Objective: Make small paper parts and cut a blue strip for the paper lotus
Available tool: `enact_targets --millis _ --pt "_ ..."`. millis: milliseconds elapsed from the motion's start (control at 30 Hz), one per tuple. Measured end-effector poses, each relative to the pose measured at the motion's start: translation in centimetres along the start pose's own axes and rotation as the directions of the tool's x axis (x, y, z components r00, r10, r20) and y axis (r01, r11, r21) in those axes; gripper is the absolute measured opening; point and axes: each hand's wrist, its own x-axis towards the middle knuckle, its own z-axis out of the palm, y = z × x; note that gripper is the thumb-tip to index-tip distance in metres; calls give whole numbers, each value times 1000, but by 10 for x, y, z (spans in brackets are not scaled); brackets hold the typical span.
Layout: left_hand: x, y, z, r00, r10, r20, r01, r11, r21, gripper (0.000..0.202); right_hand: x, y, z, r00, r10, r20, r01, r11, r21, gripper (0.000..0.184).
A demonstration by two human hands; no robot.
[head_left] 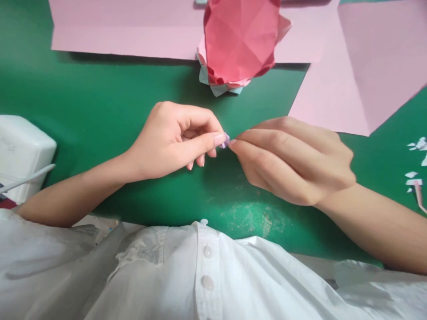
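Observation:
Between the thumb and index finger of my left hand [182, 138] is a small purple piece of folded paper [225, 140]. Its other fingers curl loosely beneath. My right hand [293, 155] is closed in a pinch at the paper's right edge, its fingertips touching it. Most of the paper is hidden by the fingers, so its full shape does not show. Just beyond my hands stands a red folded-paper flower [242, 40] with pale pink and light blue pointed petals around its base.
Pink paper sheets [126, 31] lie along the far side of the green table [110, 89], with another creased pink sheet [336, 98] at right. White paper scraps [413, 181] are scattered at the right edge. A white box-like object [26, 151] and a thin grey stick [30, 178] are at left.

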Motion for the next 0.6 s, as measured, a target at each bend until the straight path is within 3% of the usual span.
enact_targets --millis 67,167,233,300,367,433,500,600 --pt "0 1 -1 1000 -10 10 10 1000 11 17 3 1 -2 989 33 142 -41 998 54 17" --pt "1 2 -1 1000 -14 14 14 999 33 18 5 1 -4 928 104 359 -150 983 102 19" --pt "1 0 -1 1000 -6 12 5 999 48 18 4 -2 -3 951 101 292 -122 991 56 18" --pt "0 -3 1 999 32 -4 -31 997 69 19 2 -6 -1 989 99 107 -101 995 13 14" --pt "0 -9 3 993 107 -46 -102 990 92 18 2 -11 -2 979 205 2 -204 975 88 12" --pt "-1 -14 5 975 197 -104 -188 978 88 13 4 -16 -4 899 428 86 -435 862 261 10" --pt "-2 -18 7 943 288 -166 -283 958 56 10 7 -20 -7 758 613 224 -642 639 423 9" --pt "-3 -20 8 895 398 -199 -385 917 105 17 11 -23 -9 591 732 339 -743 329 583 10"
